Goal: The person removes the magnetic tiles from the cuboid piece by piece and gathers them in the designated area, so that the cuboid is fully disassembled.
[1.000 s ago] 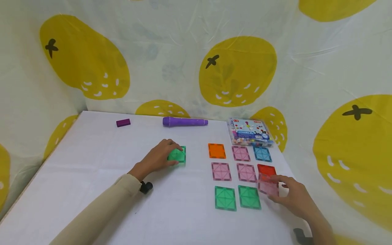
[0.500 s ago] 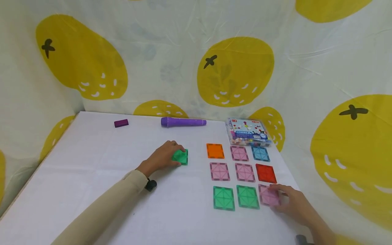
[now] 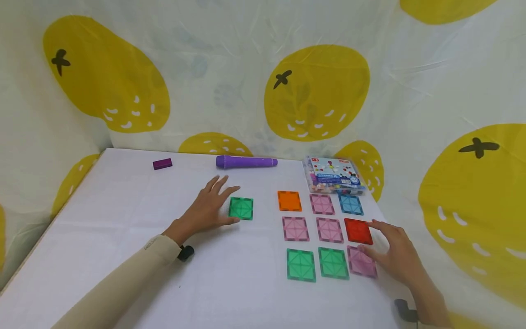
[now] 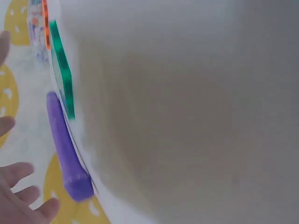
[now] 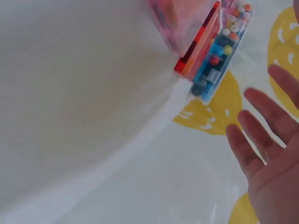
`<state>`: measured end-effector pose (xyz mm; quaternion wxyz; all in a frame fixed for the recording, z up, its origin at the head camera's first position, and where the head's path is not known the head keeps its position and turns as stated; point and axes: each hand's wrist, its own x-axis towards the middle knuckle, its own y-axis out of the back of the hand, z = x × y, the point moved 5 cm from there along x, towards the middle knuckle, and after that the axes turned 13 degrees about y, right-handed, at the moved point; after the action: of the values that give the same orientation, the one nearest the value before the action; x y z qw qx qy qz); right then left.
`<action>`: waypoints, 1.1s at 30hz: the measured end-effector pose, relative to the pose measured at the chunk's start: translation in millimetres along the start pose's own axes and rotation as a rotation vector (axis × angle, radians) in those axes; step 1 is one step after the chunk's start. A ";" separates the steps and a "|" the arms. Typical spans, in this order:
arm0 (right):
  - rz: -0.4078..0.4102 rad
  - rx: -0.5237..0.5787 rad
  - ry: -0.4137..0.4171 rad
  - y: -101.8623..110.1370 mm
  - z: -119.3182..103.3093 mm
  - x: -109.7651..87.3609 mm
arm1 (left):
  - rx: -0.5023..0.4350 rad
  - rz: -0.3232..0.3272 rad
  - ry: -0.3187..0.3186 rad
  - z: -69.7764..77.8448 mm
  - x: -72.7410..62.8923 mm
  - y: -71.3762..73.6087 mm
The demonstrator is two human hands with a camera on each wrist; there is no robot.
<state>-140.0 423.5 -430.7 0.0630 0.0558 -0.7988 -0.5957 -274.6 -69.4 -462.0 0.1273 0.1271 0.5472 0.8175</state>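
Note:
A single green magnetic tile [image 3: 241,209] lies flat left of the other tiles in the head view. Around its left side my left hand [image 3: 204,209] hovers with fingers spread, holding nothing. On the right, my right hand [image 3: 396,258] has thumb and fingers parted, the thumb tip over the upper edge of a pink magnetic tile [image 3: 364,264]. Its index fingertip is by the corner of a red magnetic tile [image 3: 358,231]; whether either tip touches cannot be told. In the right wrist view, the straight fingers [image 5: 261,121] stand apart from the tiles.
Three rows of tiles include an orange tile [image 3: 289,201], a blue tile [image 3: 350,204] and a green tile [image 3: 301,265]. Behind them is a clear bead box [image 3: 334,176]. A purple microphone-shaped stick [image 3: 246,162] and a dark purple block [image 3: 162,164] lie along the back edge.
My right hand has lowered the pink tile from over the red one into the bottom row and let go. My left hand has released the green tile and spread its fingers.

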 end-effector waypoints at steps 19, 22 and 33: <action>0.001 -0.036 0.074 -5.6 7.6 35.8 | 0.052 0.040 -0.046 -24.9 -16.8 20.2; -0.031 -0.031 0.075 -9.2 1.9 37.1 | 0.027 -0.027 -0.069 -11.1 -4.1 6.0; -0.053 -0.020 0.067 -14.4 -0.6 34.8 | -0.005 -0.177 -0.065 19.7 18.5 -22.4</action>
<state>-174.0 413.1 -443.2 0.0743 0.0961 -0.7886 -0.6028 -283.5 -37.8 -474.2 0.2172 0.1041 0.5497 0.7999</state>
